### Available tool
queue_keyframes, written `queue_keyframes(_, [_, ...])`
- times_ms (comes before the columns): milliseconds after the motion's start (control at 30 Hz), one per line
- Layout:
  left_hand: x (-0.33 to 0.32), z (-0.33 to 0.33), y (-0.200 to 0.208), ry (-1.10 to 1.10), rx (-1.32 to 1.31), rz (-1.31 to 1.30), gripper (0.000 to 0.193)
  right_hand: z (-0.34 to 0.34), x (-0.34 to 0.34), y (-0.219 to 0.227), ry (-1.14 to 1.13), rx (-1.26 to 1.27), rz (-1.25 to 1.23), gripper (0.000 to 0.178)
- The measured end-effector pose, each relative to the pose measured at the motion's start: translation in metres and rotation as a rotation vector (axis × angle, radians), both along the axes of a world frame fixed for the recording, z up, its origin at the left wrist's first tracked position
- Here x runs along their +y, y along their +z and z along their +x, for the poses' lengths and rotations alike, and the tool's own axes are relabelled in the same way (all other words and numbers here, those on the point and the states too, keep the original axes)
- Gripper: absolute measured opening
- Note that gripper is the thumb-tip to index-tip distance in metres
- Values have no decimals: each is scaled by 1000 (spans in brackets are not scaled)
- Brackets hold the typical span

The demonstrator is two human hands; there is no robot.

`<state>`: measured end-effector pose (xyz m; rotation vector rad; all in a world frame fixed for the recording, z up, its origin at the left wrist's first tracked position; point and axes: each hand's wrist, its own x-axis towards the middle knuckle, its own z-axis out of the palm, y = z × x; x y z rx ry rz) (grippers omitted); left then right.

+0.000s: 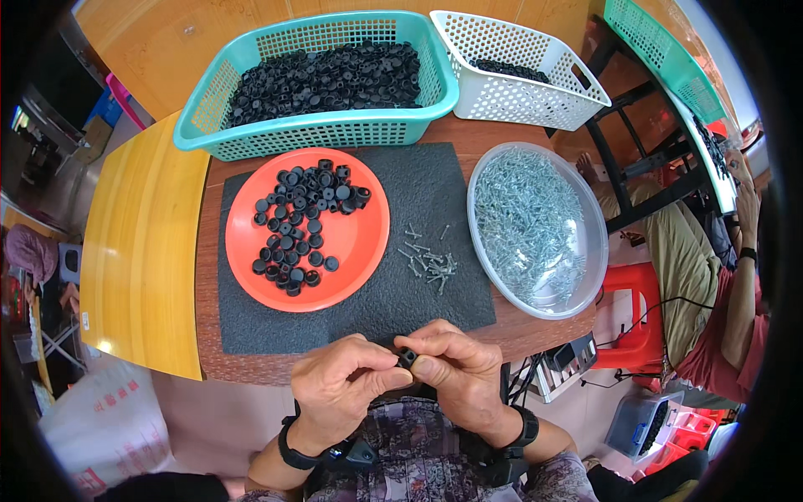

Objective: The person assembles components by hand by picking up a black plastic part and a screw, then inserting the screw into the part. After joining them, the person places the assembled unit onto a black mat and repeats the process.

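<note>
A small black plastic cap with hollows in its face is held at the near edge of the table. My right hand pinches it between thumb and forefinger. My left hand is closed too, its thumb and forefinger tips pressed against the cap's left side; anything else between those tips is hidden. Beyond my hands, several loose screws lie on a dark grey mat. Left of them, an orange-red plate carries many similar black caps.
A clear round tub full of screws stands right of the mat. At the back are a teal basket heaped with black parts and a white basket. Another person's arm is at far right, near a red stool.
</note>
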<state>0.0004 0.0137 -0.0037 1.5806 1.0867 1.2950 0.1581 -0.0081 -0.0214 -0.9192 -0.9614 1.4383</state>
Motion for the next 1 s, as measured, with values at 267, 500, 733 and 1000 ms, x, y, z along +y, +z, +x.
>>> queue_keyframes(267, [9, 1, -9, -100, -31, 126, 24, 4, 2, 2, 17, -39, 32, 22])
queue_keyframes(500, [11, 0, -6, -138, 50, 245, 24, 5, 3, 6, -18, -232, 180, 22])
queue_keyframes(733, [7, 3, -13, -82, -63, 222, 27, 6, 8, 11, -54, -347, 364, 26])
queue_keyframes(1000, [9, 1, -17, -88, -67, 265, 28, 1, 5, 4, -65, -312, 394, 25])
